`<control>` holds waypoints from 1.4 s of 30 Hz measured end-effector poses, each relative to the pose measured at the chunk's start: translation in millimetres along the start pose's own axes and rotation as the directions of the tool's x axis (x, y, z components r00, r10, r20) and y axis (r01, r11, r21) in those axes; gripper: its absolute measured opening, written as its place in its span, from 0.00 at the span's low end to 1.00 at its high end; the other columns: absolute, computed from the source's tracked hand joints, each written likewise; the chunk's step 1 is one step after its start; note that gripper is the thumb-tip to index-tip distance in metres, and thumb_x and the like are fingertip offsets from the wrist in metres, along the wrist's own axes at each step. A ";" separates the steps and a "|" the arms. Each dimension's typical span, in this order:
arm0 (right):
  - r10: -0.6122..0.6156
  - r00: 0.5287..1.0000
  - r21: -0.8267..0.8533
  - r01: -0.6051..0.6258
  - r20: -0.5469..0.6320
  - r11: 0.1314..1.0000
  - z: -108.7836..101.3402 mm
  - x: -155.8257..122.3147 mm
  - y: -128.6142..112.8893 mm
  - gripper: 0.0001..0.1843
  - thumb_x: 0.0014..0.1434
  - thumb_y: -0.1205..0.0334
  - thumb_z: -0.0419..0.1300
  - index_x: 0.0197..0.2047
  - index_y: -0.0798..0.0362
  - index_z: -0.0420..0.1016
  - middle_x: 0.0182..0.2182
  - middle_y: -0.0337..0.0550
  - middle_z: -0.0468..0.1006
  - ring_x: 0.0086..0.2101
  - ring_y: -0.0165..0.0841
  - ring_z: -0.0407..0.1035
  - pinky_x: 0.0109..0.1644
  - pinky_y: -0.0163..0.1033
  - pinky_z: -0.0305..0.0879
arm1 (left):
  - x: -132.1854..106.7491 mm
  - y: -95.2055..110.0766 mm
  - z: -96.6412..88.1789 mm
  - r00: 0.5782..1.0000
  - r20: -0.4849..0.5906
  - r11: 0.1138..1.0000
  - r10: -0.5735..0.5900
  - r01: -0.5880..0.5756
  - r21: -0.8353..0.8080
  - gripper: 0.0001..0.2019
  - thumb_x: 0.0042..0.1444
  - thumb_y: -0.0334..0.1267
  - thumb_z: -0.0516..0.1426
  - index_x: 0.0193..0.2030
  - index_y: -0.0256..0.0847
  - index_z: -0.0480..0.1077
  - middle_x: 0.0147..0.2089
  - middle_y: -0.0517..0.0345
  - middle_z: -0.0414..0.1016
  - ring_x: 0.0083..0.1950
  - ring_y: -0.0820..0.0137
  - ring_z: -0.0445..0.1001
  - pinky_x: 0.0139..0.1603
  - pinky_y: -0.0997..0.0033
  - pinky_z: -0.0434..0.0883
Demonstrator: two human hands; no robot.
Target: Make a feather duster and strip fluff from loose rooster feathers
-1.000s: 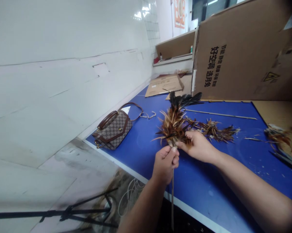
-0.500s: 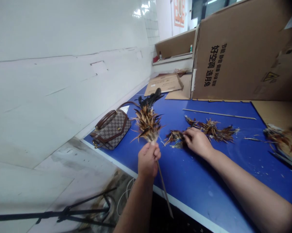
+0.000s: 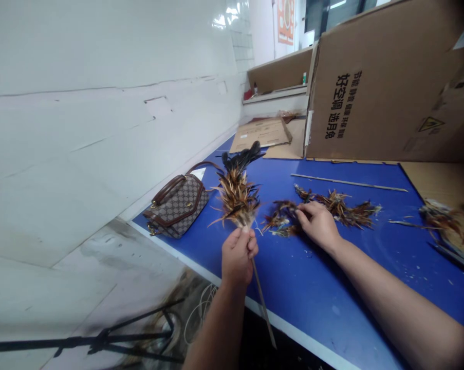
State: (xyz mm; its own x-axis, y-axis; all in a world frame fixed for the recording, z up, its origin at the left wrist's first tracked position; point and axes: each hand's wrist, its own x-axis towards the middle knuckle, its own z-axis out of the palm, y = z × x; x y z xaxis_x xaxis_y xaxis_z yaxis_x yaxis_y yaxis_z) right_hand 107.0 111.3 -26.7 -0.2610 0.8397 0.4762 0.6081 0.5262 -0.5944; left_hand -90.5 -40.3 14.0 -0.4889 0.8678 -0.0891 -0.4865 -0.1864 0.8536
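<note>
My left hand [image 3: 239, 253] is closed around the stick of a feather duster [image 3: 237, 192], just under its feathers. Brown and golden feathers cover the upper stick, with black ones at the tip, and the bare stick slants down past the table's edge. At the right, my right hand [image 3: 319, 226] pinches the end of a string of brown feathers [image 3: 283, 213] over the blue table [image 3: 355, 277]. A thin pale thread shows between the duster and this string. Behind the right hand lies another pile of brown feathers [image 3: 343, 208].
A patterned handbag [image 3: 181, 205] stands on the left by the white wall. Behind the feathers lies a thin stick [image 3: 349, 182]. A large cardboard sheet [image 3: 374, 92] rises at the back right. More feathers [image 3: 445, 221] lie far right. A black tripod [image 3: 100, 340] is at lower left.
My right hand has shifted slightly right, lifting the end of the feather string into a curve. The left hand with the duster has moved a little right.
</note>
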 end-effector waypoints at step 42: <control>0.089 0.862 0.739 -0.476 0.498 0.476 -12.4 -21.0 -84.7 0.18 0.50 0.50 0.75 0.30 0.55 0.78 0.26 0.35 0.72 0.28 0.28 0.59 0.35 0.36 0.56 | -14.7 -14.9 11.7 0.950 0.245 0.978 -0.194 0.208 -0.030 0.17 0.58 0.46 0.67 0.35 0.36 0.68 0.33 0.58 0.70 0.25 0.80 0.60 0.24 0.76 0.53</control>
State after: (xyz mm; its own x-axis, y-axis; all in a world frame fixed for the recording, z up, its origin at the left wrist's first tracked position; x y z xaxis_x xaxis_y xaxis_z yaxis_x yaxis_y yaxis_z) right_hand 70.3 47.5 21.7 -0.5446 0.8380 0.0348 -0.1403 -0.0502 -0.9888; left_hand -67.5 -44.8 8.6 -0.1920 0.9734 -0.1247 -0.5993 -0.0157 0.8004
